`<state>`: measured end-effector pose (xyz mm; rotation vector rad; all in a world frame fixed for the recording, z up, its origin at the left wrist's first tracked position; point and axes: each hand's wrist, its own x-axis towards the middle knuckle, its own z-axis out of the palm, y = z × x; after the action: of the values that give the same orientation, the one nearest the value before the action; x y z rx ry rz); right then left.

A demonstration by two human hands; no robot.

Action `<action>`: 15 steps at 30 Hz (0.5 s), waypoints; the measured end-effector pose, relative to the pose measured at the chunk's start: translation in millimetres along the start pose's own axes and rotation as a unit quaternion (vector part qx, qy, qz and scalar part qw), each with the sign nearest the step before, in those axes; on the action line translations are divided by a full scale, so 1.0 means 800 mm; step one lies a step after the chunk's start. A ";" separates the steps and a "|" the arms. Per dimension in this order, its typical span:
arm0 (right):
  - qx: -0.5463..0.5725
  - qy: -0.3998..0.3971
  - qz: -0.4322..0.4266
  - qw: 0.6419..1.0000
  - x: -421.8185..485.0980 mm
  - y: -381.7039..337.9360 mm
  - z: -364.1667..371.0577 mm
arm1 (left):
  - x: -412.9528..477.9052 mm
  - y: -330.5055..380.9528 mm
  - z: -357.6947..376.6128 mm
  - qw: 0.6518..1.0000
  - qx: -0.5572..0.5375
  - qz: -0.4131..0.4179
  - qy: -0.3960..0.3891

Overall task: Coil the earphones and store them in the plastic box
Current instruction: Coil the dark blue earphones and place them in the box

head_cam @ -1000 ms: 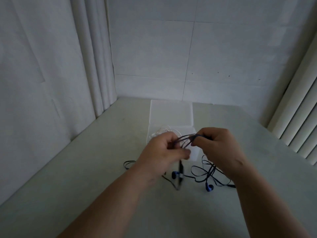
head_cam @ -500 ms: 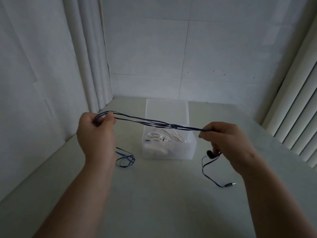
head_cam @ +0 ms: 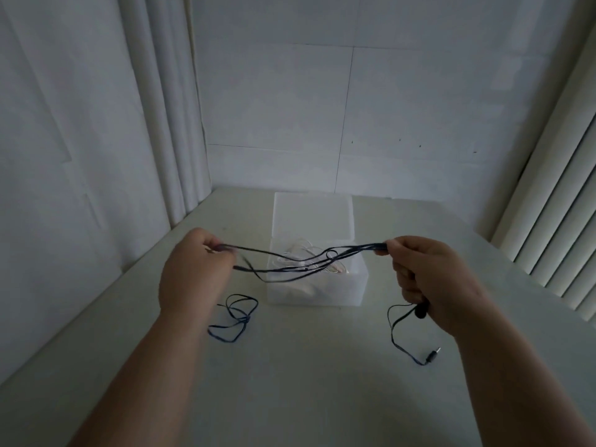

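Note:
Dark blue earphones point(head_cam: 292, 265) hang as several slack strands between my two hands, in front of the plastic box point(head_cam: 358, 287). My left hand point(head_cam: 193, 274) pinches the strands' left end. My right hand point(head_cam: 432, 279) pinches the right end, and an earbud point(head_cam: 421, 311) hangs below its palm. From there a length of cable drops to the table and ends in the jack plug point(head_cam: 432, 351). The translucent box stands open on the table and holds white earphones point(head_cam: 301, 258).
A second loop of dark cable point(head_cam: 237, 317) lies on the table below my left hand. The box's lid point(head_cam: 312, 214) lies flat behind the box. Walls stand close at the left and back, with vertical blinds point(head_cam: 561, 201) at the right.
My hands went from close together over the box to spread wide, stretching the cable taut. Since then they have come slightly nearer each other and lower, so the strands now sag.

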<state>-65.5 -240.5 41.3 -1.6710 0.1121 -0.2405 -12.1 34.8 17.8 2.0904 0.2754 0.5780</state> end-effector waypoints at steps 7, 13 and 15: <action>0.107 0.153 -0.050 0.981 0.003 0.000 0.005 | -0.002 -0.008 0.012 0.988 0.108 0.085 -0.066; -0.005 0.257 -0.040 0.966 0.007 0.005 0.001 | -0.001 -0.014 0.006 0.976 0.178 0.128 0.007; 0.002 0.272 -0.031 0.962 0.008 0.005 0.000 | -0.003 -0.013 0.008 0.967 0.214 0.135 -0.008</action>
<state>-59.3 -242.0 38.2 -1.5669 0.4700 -0.7452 -11.0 34.8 5.5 2.5747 0.1115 0.7111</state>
